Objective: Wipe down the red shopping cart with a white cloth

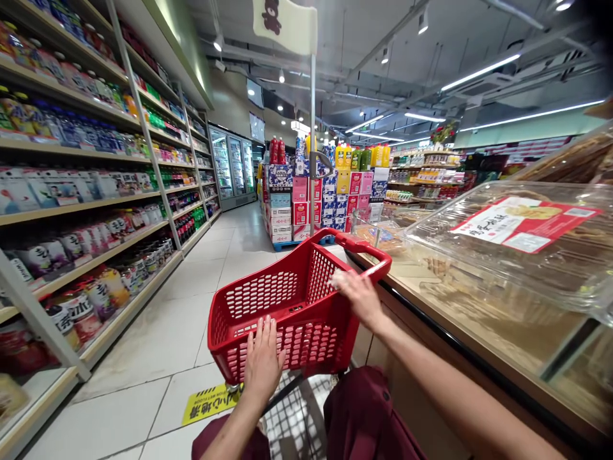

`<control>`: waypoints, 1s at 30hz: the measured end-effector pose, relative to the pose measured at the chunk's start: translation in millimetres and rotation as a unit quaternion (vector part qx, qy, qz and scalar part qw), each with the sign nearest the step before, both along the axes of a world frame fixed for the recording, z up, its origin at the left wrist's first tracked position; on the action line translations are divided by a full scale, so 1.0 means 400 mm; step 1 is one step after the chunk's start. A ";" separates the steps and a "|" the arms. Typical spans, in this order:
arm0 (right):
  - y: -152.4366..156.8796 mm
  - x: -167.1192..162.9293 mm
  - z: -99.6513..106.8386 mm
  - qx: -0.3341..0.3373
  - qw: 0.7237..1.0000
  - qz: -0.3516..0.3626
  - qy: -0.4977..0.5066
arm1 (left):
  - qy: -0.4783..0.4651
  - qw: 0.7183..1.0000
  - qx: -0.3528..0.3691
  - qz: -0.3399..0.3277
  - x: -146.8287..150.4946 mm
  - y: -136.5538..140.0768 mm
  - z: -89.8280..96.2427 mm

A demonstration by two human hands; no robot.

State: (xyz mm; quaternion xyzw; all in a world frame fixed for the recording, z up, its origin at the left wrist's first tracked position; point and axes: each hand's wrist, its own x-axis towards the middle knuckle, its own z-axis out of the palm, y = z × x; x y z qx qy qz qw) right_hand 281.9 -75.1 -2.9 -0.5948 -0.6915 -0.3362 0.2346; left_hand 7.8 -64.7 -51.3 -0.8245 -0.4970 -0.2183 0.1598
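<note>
A red plastic shopping basket [306, 345] with perforated sides, tilted in view, stands on a wheeled frame in front of my knees. Nothing shows inside it. My left hand [263, 358] lies against the near side wall, its fingers stretched out up to the rim. Over the rim by the handle end is my right hand [359, 297], fingers extended toward the basket's inside. Something whitish and blurred shows at its fingertips; I cannot make out what. The red handle [378, 259] curves just beyond my right hand. A pole with a bear flag [287, 25] rises behind the basket.
Shelves of bottled drinks [110, 223] line the left side. A wooden display counter [431, 306] with clear plastic food boxes [517, 223] runs close along the right. Stacked cartons [306, 204] stand ahead. A yellow wet-floor sticker [211, 402] lies on the tiles.
</note>
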 end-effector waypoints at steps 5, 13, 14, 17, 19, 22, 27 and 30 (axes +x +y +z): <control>0.008 -0.014 -0.011 0.042 0.998 -0.037 0.036 | -0.014 1.000 0.010 0.000 -0.002 0.002 -0.010; 0.012 -0.043 -0.032 0.076 0.994 -0.065 0.033 | 0.000 1.000 0.020 0.009 -0.001 0.001 -0.011; 0.014 -0.053 -0.037 0.076 0.996 -0.047 0.025 | -0.001 1.000 0.022 0.007 -0.001 0.002 -0.013; 0.021 -0.069 -0.043 0.036 0.998 0.037 -0.024 | 0.001 1.000 0.022 -0.002 -0.005 0.007 -0.020; 0.018 -0.044 -0.034 0.029 0.999 0.019 -0.011 | 0.001 1.000 0.016 -0.005 -0.007 0.008 -0.026; 0.010 -0.008 -0.018 0.060 0.996 -0.054 0.044 | -0.008 1.000 0.008 -0.001 -0.007 0.004 -0.026; 0.026 -0.129 -0.048 -0.011 0.999 0.026 0.035 | -0.036 0.999 0.014 -0.038 0.029 0.002 0.021; 0.024 -0.183 -0.052 -0.068 0.994 0.048 0.068 | -0.072 0.992 0.010 -0.101 0.116 0.017 0.061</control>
